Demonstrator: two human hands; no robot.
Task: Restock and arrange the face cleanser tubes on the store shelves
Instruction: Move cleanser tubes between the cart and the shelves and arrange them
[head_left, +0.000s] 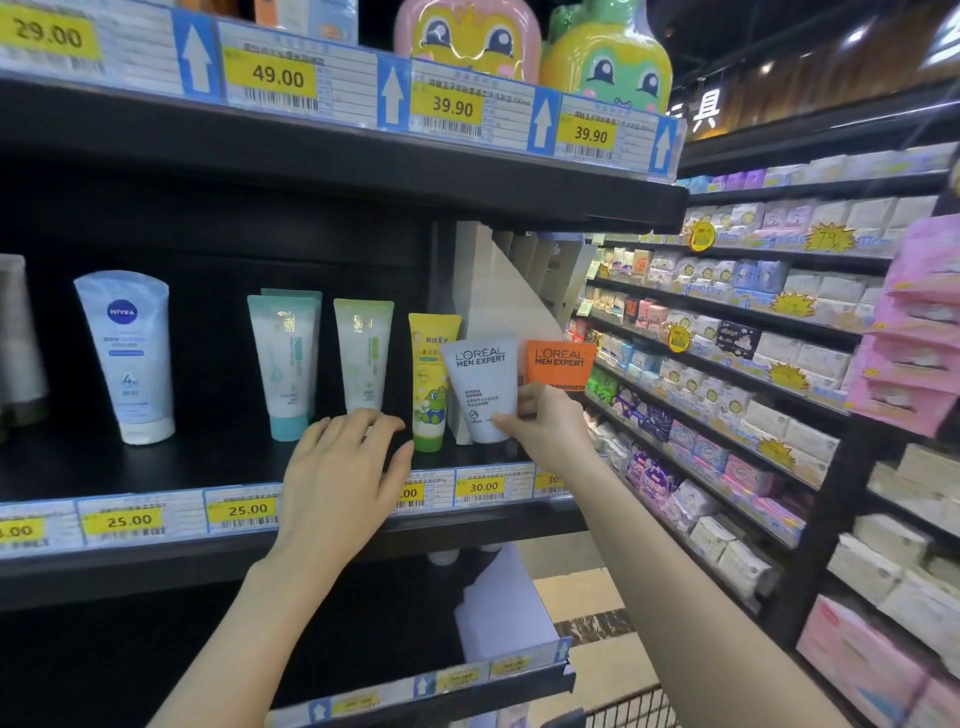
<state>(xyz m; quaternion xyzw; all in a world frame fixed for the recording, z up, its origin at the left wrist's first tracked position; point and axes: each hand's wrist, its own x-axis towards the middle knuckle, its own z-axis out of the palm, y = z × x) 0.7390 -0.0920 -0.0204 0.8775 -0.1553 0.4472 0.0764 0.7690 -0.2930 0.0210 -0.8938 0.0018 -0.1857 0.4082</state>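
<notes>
Mid-restock on the cleanser shelf right now, basically at the "slot it in and straighten it" part. My right hand (543, 421) has the grey L'Oreal tube (484, 387) pinched near its cap end, thumb on the front face and the other fingers curled round behind it, and the tube is standing cap-down on the shelf (218, 457) at the far right of the row. Just past my fingertips on the outer side there's an orange L'Oreal tube (560, 362), partly hidden behind my hand, so I can't tell whether I'm touching it too. On the inner side of my thumb sits the yellow kids' tube (432, 379), very close to the grey one. My left hand (345, 467) is empty, fingers relaxed and spread, hovering in front of the green-white tube (363, 353) with the fingertips right at its base; looks like it's about to nudge that one, though I can't say if it's making contact. Next move, I reckon: square up the grey tube so the label faces out, let go gently so it doesn't tip into the yellow one, then even out the gaps along the row toward the Nivea tube (127, 353), well off beyond my left fingers.
</notes>
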